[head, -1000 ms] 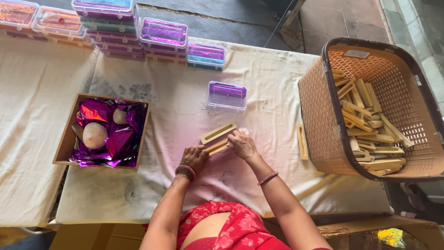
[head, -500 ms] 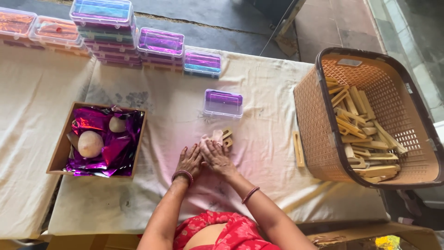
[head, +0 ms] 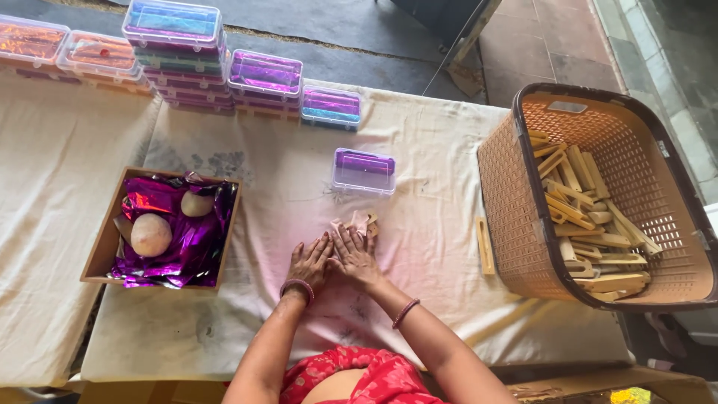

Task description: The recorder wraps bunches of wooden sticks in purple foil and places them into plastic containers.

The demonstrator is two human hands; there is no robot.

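My left hand [head: 309, 262] and my right hand [head: 356, 253] lie side by side on the cloth-covered table [head: 434, 187], fingers pointing away from me. Both press on a small bundle of light wooden pieces [head: 365, 222], whose ends stick out past my fingertips. My right hand covers most of the bundle. A clear plastic box with a purple lining [head: 363, 170] lies just beyond the bundle. One loose wooden piece [head: 485, 245] rests on the cloth to the right.
A brown woven plastic basket [head: 516, 202] holding several wooden pieces stands at the right. A cardboard box [head: 101, 247] with purple foil and two round pale lumps sits at the left. Stacked clear boxes [head: 176, 45] line the far edge.
My right hand brought the wooden pieces down from a raised hold onto the cloth. Both hands have now closed together over the bundle, lying flatter on it.
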